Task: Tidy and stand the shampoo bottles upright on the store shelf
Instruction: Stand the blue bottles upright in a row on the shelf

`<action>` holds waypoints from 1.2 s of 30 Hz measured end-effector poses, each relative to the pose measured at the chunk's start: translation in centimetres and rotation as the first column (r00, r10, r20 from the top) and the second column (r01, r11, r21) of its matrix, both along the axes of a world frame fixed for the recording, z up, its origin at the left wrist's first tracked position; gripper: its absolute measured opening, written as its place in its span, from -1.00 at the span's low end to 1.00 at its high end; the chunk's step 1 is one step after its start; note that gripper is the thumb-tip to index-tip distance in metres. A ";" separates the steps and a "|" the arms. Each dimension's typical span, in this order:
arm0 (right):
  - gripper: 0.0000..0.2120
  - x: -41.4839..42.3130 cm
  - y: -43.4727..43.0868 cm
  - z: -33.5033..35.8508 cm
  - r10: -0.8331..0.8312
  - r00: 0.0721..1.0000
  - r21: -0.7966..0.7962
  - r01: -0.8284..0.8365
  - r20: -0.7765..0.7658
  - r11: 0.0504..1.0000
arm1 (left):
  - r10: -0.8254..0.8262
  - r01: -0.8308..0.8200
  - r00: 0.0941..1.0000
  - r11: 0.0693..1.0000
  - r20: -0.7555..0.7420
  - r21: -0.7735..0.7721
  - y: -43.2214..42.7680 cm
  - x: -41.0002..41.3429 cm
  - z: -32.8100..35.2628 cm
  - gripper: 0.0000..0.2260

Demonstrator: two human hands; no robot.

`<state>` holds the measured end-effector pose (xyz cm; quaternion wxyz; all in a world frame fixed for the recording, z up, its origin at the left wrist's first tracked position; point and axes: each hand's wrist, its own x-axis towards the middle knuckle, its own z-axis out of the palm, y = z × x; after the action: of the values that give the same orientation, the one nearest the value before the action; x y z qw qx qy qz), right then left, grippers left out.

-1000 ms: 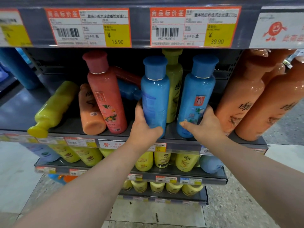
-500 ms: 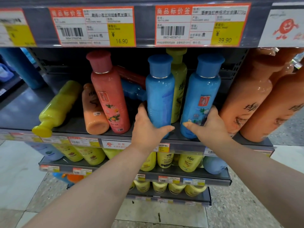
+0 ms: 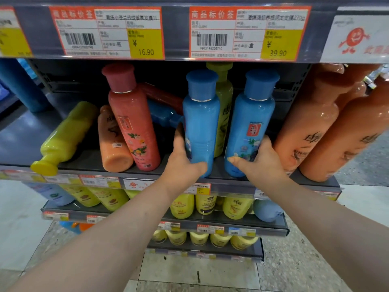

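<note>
The shelf [image 3: 25, 133] is partly sorted. At its right end two big orange bottles [image 3: 305, 127] stand on their bases, seeming to lean inward, though that may be the wide lens. Near the front edge in the middle stand two blue bottles side by side with a gap between them. The left hand [image 3: 181, 163] is wrapped low round the left blue bottle [image 3: 201, 123], thumb across the front. The right hand [image 3: 261, 159] grips the right blue bottle [image 3: 250, 123] low down in the same way. A yellow-green bottle [image 3: 224, 114] stands behind them, and a pink bottle [image 3: 134, 127] stands further left, tilted a little.

What seems left is the fallen stock: a yellow bottle [image 3: 63, 138] lies on its side with its cap over the front edge, a small orange bottle [image 3: 113, 144] lies base-forward against the pink one, and a blue one [image 3: 162, 114] and a red one [image 3: 162, 95] lie at the back. So perhaps half is done — four bottles remain to be raised.

The shelf is dark grey metal with a perforated back panel. Lower shelves [image 3: 271, 228] carry rows of mostly yellow bottles, above a pale speckled floor [image 3: 21, 218]. Price tags [image 3: 107, 32] — orange, white and yellow — line the rail overhead.
</note>
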<state>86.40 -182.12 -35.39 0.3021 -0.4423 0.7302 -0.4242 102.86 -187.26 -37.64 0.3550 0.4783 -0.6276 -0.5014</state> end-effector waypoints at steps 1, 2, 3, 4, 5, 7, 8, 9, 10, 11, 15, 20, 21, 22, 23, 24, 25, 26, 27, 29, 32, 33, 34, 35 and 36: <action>-0.48 0.0 0.0 0.0 0.000 1.000 -0.003 0.000 0.000 1.000 | 0.005 -0.005 1.000 1.000 0.003 -0.016 0.1 0.1 0.1 -0.07; -0.48 0.0 0.0 -0.1 0.001 1.000 -0.008 -0.001 -0.005 1.000 | 0.027 -0.025 0.999 0.998 0.033 -0.054 0.3 0.1 0.3 -0.11; -0.48 0.0 0.0 -0.1 0.002 1.000 -0.012 -0.002 -0.011 1.000 | 0.061 -0.054 0.995 0.993 0.073 -0.104 0.4 -0.1 0.3 -0.15; -0.48 -0.1 0.0 0.0 0.005 1.000 -0.013 -0.005 -0.018 1.000 | 0.100 -0.082 0.989 0.985 0.113 -0.150 0.4 -0.4 0.4 -0.17; -0.49 -0.1 0.1 0.0 0.007 1.000 -0.013 -0.007 -0.025 1.000 | 0.131 -0.106 0.982 0.979 0.138 -0.173 0.4 -0.7 0.3 -0.14; -0.49 0.0 0.1 0.1 0.010 0.999 -0.014 -0.010 -0.032 1.000 | 0.133 -0.109 0.979 0.981 0.151 -0.157 0.5 -1.1 0.2 -0.07; -0.49 0.0 0.1 0.1 0.009 0.999 -0.014 -0.010 -0.033 1.000 | 0.107 -0.094 0.988 0.988 0.108 -0.118 0.5 -1.1 0.1 -0.10; -0.48 0.0 0.1 0.0 0.007 0.999 -0.017 -0.008 -0.036 1.000 | 0.073 -0.069 0.996 0.995 0.056 -0.074 0.5 -1.0 0.1 -0.18; -0.48 0.0 0.1 0.0 0.004 0.999 -0.018 -0.005 -0.043 1.000 | 0.041 -0.040 0.999 0.998 0.028 -0.049 0.5 -0.8 0.1 -0.26; -0.47 0.0 0.1 -0.1 0.001 0.999 -0.017 -0.002 -0.049 1.000 | 0.034 -0.033 0.999 0.999 0.028 -0.043 0.5 -0.6 0.0 -0.29; -0.46 0.0 0.1 -0.2 -0.003 0.998 -0.021 0.002 -0.056 1.000 | 0.160 -0.149 0.982 0.982 0.096 -0.120 0.7 -1.2 -0.1 -0.29; -0.45 0.2 0.2 0.1 -0.015 0.999 -0.022 0.014 -0.051 1.000 | 0.256 -0.228 0.949 0.961 0.183 -0.157 1.1 -2.5 0.1 -0.36; -0.45 0.3 0.3 0.2 -0.016 0.999 -0.027 0.015 -0.044 1.000 | 0.259 -0.231 0.947 0.960 0.189 -0.159 1.0 -2.5 0.1 -0.37; -0.45 0.4 0.3 0.4 -0.016 0.999 -0.034 0.015 -0.038 0.999 | 0.254 -0.225 0.947 0.961 0.196 -0.159 1.1 -2.6 0.2 -0.38; -0.45 0.5 0.4 0.5 -0.017 0.999 -0.040 0.015 -0.033 0.999 | 0.247 -0.217 0.948 0.963 0.203 -0.159 1.1 -2.6 0.3 -0.38; -0.45 0.5 0.4 0.7 -0.016 0.999 -0.045 0.015 -0.029 0.999 | 0.236 -0.205 0.950 0.966 0.205 -0.160 1.2 -2.7 0.4 -0.38; -0.46 0.6 0.5 0.8 -0.017 1.000 -0.048 0.015 -0.025 0.999 | 0.226 -0.197 0.953 0.968 0.200 -0.157 1.2 -2.8 0.4 -0.38; -0.46 0.6 0.5 0.8 -0.015 1.000 -0.049 0.014 -0.020 0.999 | 0.220 -0.191 0.955 0.969 0.199 -0.155 1.2 -2.9 0.5 -0.38; -0.46 0.6 0.5 0.9 -0.015 1.000 -0.048 0.014 -0.016 0.999 | 0.216 -0.187 0.956 0.970 0.198 -0.156 1.1 -3.0 0.5 -0.38; -0.46 0.7 0.6 1.0 -0.013 1.000 -0.043 0.012 -0.014 0.999 | 0.196 -0.169 0.959 0.975 0.206 -0.143 1.1 -2.9 0.4 -0.37; -0.45 0.7 0.6 1.0 -0.014 1.000 -0.036 0.013 -0.022 0.999 | 0.149 -0.130 0.970 0.986 0.190 -0.106 0.8 -2.4 0.1 -0.37; -0.46 0.6 0.6 1.0 -0.017 1.000 -0.029 0.016 -0.026 0.999 | 0.134 -0.117 0.972 0.988 0.192 -0.098 0.8 -2.2 0.1 -0.39; -0.46 0.6 0.5 1.1 -0.022 0.999 -0.022 0.021 -0.029 1.000 | 0.122 -0.104 0.973 0.990 0.197 -0.097 0.7 -2.1 0.0 -0.41; -0.47 0.6 0.5 1.1 -0.029 0.999 -0.014 0.029 -0.034 0.999 | 0.116 -0.098 0.972 0.991 0.204 -0.096 0.7 -2.1 0.0 -0.42; -0.47 0.5 0.4 1.1 -0.038 0.998 -0.002 0.038 -0.042 0.999 | 0.114 -0.095 0.972 0.991 0.204 -0.099 0.6 -2.1 0.1 -0.43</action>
<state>86.87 -181.70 -34.30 0.2782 -0.4375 0.7444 -0.4208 100.77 -186.61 -37.57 0.3338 0.5445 -0.6570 -0.4005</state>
